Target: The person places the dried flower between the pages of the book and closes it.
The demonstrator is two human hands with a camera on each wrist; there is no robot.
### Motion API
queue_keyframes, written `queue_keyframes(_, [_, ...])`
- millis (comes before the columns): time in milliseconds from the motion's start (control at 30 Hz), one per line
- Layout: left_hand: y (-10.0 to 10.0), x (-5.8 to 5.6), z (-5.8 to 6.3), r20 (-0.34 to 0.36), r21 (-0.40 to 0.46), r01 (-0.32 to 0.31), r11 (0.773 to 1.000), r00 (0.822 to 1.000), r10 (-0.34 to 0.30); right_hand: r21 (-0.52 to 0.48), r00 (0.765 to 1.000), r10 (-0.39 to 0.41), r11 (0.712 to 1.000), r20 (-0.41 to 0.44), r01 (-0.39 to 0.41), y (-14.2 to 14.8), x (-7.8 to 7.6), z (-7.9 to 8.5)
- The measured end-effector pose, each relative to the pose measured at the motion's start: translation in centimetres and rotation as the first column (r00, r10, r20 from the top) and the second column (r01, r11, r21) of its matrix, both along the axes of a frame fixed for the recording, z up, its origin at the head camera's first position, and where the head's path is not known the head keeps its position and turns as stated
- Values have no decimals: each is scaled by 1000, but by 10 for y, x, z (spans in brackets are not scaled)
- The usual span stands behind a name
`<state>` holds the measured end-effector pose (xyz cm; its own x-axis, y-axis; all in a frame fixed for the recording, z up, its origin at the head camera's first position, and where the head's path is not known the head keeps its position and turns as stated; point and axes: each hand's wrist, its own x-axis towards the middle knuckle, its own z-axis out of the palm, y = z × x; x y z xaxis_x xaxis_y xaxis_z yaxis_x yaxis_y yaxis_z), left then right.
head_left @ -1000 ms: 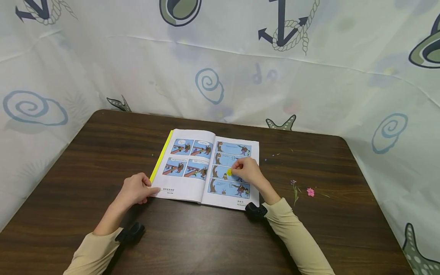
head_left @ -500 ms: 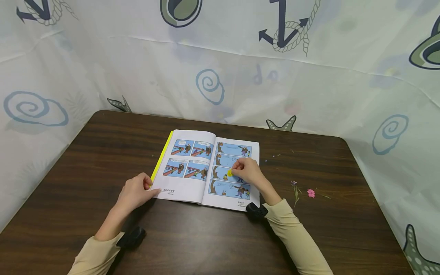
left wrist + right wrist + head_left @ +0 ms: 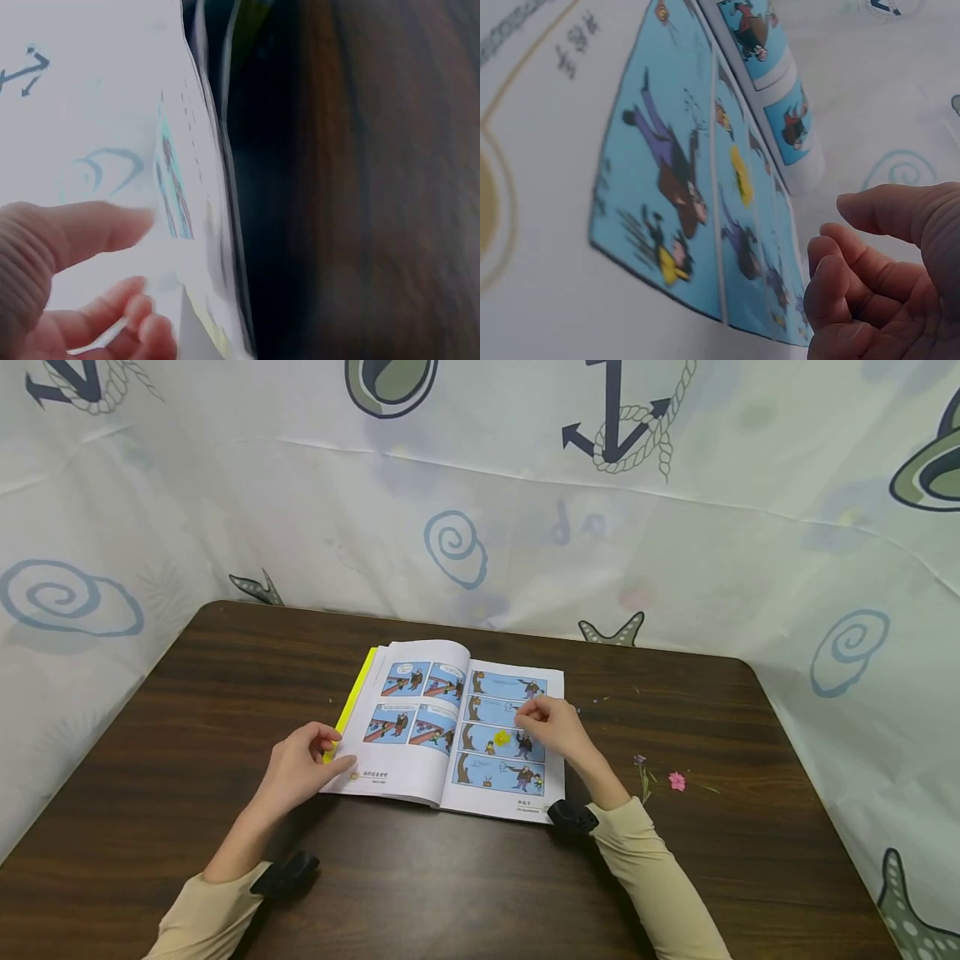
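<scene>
An open comic book (image 3: 405,768) with blue-panelled pages lies on the brown table, its yellow cover edge showing at the left. Its left page bulges up toward the spine. On the third panel of the right page rests a small flat yellow flower (image 3: 502,737), also seen as a yellow patch (image 3: 741,176) in the right wrist view. My right hand (image 3: 553,727) hovers just right of the flower, thumb and forefinger apart with nothing between them. At the book's lower left edge is my left hand (image 3: 300,767); its thumb and fingers (image 3: 112,225) stand apart, holding nothing.
Right of the book lie a thin purple-tipped sprig (image 3: 642,777) and a pink flower (image 3: 677,781), with small bits of petal and stem scattered about. A white curtain (image 3: 330,527) with sea prints hangs behind the table (image 3: 420,885).
My right hand has let go of the yellow flower and moved up and right. My left thumb has come off the book's corner, and the left page has sprung up and shifted right.
</scene>
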<state>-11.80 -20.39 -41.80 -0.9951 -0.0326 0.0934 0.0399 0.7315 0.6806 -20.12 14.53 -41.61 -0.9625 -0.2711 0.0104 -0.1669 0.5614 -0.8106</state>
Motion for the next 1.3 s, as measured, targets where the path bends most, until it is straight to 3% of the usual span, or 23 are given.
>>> queue_keyframes(133, [13, -5, 4, -138, 59, -4, 998, 990, 12, -32, 1000, -12, 999, -27, 11, 9, 1, 7])
queue_keyframes(233, [24, -9, 8, -179, 96, 15, 995, 984, 2, -45, 999, -29, 999, -45, 27, 18, 2, 10])
queue_keyframes(500, [54, -19, 18, -188, 165, 119, 979, 978, -87, -78, 995, -89, 993, -50, 85, 41, 4, 14])
queue_keyframes(867, [90, -27, 23, -219, 208, 258, 944, 952, -212, -78, 986, -164, 984, -23, 162, 72, 15, 16])
queue_keyframes(1300, [127, -30, 28, -236, 240, 412, 879, 903, -359, -50, 972, -235, 971, 1, 235, 105, 29, 13])
